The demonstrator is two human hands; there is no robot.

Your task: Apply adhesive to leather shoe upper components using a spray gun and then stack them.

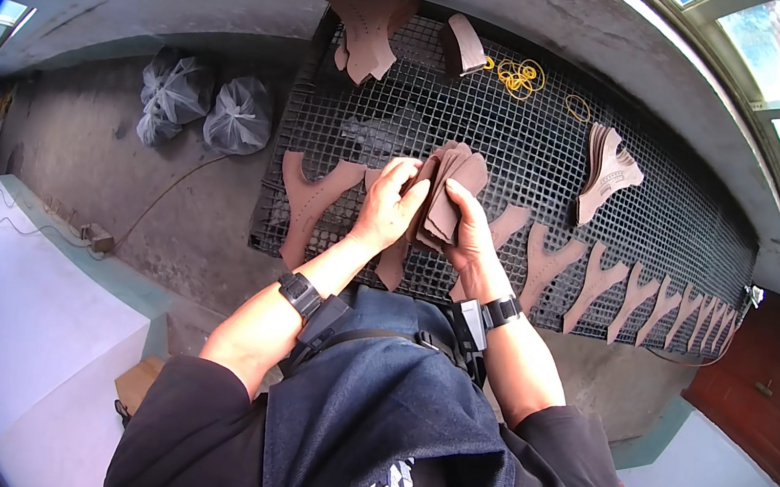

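Note:
Between my two hands is a fanned stack of brown cut pieces, flat like leather or card, held above a black mesh table. My left hand is closed on the stack's left side. On the other side my right hand grips it, thumb resting near the top piece. Under and beside the hands lies a row of brown Y-shaped pieces, among them one at the left end and one right of my hands. The row runs along the table's near edge to the right; my hands and forearms partly cover some pieces.
The mesh table also bears a large brown stack, a small curved stack, yellow rubber bands and another Y-shaped stack. Two tied plastic bags sit on the floor at left. A cable crosses that floor.

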